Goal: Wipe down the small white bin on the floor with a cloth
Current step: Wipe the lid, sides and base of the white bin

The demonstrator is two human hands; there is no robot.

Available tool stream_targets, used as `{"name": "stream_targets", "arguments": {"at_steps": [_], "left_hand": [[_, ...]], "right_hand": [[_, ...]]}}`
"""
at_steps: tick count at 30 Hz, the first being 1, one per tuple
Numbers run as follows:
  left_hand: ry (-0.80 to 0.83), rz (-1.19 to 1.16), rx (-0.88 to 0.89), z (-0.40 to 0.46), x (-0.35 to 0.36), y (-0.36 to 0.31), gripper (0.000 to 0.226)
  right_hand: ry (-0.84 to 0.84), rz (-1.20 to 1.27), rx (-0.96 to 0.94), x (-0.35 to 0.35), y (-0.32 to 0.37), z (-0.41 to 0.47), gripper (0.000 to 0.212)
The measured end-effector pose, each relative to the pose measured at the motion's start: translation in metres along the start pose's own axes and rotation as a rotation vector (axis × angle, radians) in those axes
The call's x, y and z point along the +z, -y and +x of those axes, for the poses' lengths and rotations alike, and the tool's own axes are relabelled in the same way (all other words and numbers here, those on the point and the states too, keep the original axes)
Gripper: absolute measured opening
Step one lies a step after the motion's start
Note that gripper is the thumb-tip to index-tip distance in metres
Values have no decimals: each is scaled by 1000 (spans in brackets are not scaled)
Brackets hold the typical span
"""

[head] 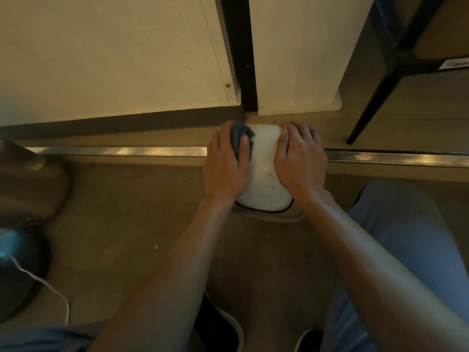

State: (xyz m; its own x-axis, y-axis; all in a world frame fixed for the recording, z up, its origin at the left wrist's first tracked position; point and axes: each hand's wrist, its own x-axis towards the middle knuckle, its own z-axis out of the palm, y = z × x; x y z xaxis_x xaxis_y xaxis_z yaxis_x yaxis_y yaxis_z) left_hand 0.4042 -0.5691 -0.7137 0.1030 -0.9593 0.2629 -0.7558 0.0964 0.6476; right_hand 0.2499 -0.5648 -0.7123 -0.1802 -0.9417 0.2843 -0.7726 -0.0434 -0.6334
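Observation:
A small white bin (264, 174) stands on the floor straight below me, its rounded top speckled with dark spots toward the near side. My left hand (225, 166) holds a dark grey-blue cloth (241, 138) against the bin's left upper edge, with the fingers wrapped over the cloth. On the bin's right side rests my right hand (300, 158), fingers laid along the rim and gripping it. Part of the cloth is hidden under my left hand.
A metal floor strip (114, 151) runs left to right behind the bin. White cabinet panels (127, 59) rise beyond it. A black chair leg (368, 105) stands at the right. A dark round object with a white cord (22, 270) sits at the left. My shoes (228, 323) are below.

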Motion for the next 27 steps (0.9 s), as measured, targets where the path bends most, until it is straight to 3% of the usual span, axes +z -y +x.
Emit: {"name": "stream_targets", "arguments": {"at_steps": [3, 8, 11, 14, 17, 23, 27], "left_hand": [[30, 77, -63, 29, 6, -18, 48], [-28, 250, 291, -12, 11, -11, 48], [-26, 154, 377, -35, 3, 15, 50], [3, 30, 191, -23, -1, 12, 51], [33, 54, -15, 13, 4, -11, 52], [76, 225, 243, 15, 1, -17, 43], [184, 226, 18, 53, 6, -30, 52]], "right_hand": [[-4, -4, 11, 0, 1, 1, 42], [-10, -21, 10, 0, 2, 0, 42], [-11, -23, 9, 0, 1, 0, 42], [-9, -7, 11, 0, 0, 1, 43], [-9, -8, 8, 0, 0, 0, 42], [-7, -22, 10, 0, 2, 0, 41], [-11, -27, 14, 0, 2, 1, 42]]}}
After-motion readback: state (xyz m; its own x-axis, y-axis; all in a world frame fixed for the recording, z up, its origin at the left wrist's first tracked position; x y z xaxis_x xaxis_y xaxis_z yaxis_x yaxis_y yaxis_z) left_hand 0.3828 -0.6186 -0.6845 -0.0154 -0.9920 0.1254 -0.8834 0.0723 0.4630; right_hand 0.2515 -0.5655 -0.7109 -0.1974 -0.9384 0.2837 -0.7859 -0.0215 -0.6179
